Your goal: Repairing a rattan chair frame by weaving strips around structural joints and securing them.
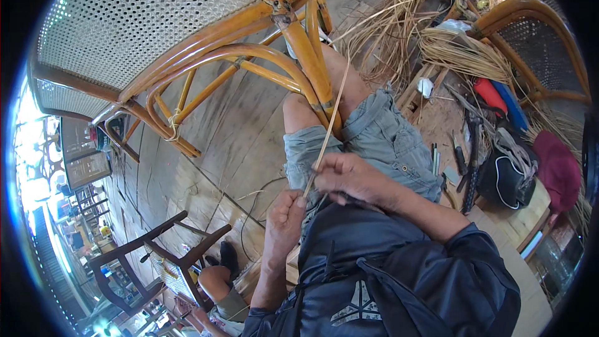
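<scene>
A long thin rattan strip (337, 103) slants up from my lap, past the leg of a cane chair. Its lower end sits pinched in my left hand (286, 219), thumb against fingers. Just above that, my right hand (350, 178) has its bent fingers closed round the same strip. Something dark lies below the right palm; I cannot make out what. The chair's glossy bamboo-like frame (306, 56) leans against me, one leg between my knees. Its woven cane panel (143, 28) spreads across the upper left.
Loose rattan strands (390, 28) and a coiled bundle (465, 53) lie ahead to the right. Hand tools (472, 162), a black cap (508, 178) and a maroon cap (556, 171) lie on my right. At lower left, another person's leg (215, 281) shows beside a dark chair frame (171, 256).
</scene>
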Motion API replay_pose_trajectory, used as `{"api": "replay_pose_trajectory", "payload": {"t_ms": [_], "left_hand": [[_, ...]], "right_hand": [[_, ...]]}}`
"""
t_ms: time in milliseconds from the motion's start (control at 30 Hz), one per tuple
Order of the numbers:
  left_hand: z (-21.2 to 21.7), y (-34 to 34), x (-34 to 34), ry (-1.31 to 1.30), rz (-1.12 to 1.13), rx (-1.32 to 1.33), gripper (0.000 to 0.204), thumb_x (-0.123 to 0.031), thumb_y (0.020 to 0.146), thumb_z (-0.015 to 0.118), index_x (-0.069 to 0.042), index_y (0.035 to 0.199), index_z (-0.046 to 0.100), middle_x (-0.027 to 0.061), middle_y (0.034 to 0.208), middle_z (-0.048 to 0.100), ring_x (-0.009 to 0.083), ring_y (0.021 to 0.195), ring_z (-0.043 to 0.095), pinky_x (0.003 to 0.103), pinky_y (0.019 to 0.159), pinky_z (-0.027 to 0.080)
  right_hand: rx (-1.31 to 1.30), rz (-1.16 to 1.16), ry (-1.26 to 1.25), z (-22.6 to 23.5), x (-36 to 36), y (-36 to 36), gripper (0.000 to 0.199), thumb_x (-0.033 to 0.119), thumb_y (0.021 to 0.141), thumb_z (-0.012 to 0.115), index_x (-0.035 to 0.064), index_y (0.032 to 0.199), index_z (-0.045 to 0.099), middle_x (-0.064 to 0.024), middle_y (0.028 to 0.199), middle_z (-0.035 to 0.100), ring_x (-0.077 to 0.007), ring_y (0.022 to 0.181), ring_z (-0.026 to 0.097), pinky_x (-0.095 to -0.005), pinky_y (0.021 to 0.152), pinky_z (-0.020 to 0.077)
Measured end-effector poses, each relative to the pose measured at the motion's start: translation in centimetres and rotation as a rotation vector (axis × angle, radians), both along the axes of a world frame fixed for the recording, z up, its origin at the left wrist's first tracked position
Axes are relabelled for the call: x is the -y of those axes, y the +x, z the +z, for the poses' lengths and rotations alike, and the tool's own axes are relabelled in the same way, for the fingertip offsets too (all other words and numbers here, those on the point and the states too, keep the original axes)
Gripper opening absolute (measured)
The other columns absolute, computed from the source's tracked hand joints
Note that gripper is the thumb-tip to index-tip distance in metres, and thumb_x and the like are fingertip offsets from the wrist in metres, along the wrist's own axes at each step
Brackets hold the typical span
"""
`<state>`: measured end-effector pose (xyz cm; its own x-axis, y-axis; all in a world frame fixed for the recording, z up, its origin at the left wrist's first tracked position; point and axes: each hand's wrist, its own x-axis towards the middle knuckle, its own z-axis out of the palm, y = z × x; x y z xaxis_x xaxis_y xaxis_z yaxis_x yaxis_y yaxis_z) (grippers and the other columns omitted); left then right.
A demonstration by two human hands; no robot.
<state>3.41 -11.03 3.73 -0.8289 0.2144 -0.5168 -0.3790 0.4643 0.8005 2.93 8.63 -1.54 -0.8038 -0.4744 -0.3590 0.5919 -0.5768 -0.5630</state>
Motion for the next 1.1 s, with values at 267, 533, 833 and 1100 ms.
{"api": "replay_pose_trajectory", "payload": {"t_ms": [267, 533, 833, 1100], "left_hand": [[3.4, 2.5, 5.1, -0.103, -0.017, 0.203, 0.020, -0.018, 0.091, 0.054, 0.000, 0.096, 0.058, -0.0013, 0.067, 0.051, 0.0056, 0.060, 0.047, 0.021, 0.055, 0.039], [5.8, 4.5, 11.0, -0.140, -0.042, 0.347, 0.023, -0.020, 0.090, 0.054, 0.000, 0.100, 0.059, -0.0008, 0.074, 0.056, 0.0083, 0.068, 0.052, 0.024, 0.062, 0.042], [-1.0, 0.7, -0.1, -0.108, 0.060, 0.163, 0.025, -0.021, 0.096, 0.046, 0.000, 0.104, 0.056, 0.0071, 0.075, 0.057, 0.0137, 0.076, 0.058, 0.028, 0.068, 0.045], [-0.1, 0.3, -2.4, -0.126, 0.048, -0.083, 0.019, -0.017, 0.094, 0.049, 0.000, 0.097, 0.057, 0.0021, 0.070, 0.053, 0.0079, 0.064, 0.047, 0.023, 0.059, 0.039]], "right_hand": [[0.074, -0.094, -0.097, -0.5, -0.6, -0.1, 0.017, 0.016, 0.088, 0.061, 0.0031, 0.096, 0.053, -0.0005, 0.069, 0.053, -0.0067, 0.049, 0.049, -0.0197, 0.041, 0.0373], [0.057, -0.132, -0.090, -1.8, -1.9, -0.5, 0.023, 0.019, 0.086, 0.064, 0.0017, 0.093, 0.051, -0.0041, 0.076, 0.054, -0.0082, 0.050, 0.049, -0.0200, 0.044, 0.0375], [0.046, -0.181, 0.161, -0.1, 0.2, -1.1, 0.020, 0.014, 0.086, 0.064, 0.0021, 0.097, 0.052, -0.0019, 0.071, 0.056, -0.0059, 0.051, 0.048, -0.0199, 0.044, 0.0371], [-0.009, 0.054, -0.005, 0.0, 1.1, 0.3, 0.022, 0.012, 0.085, 0.064, 0.0003, 0.098, 0.052, -0.0013, 0.073, 0.055, -0.0049, 0.050, 0.046, -0.0190, 0.042, 0.0361]]}}
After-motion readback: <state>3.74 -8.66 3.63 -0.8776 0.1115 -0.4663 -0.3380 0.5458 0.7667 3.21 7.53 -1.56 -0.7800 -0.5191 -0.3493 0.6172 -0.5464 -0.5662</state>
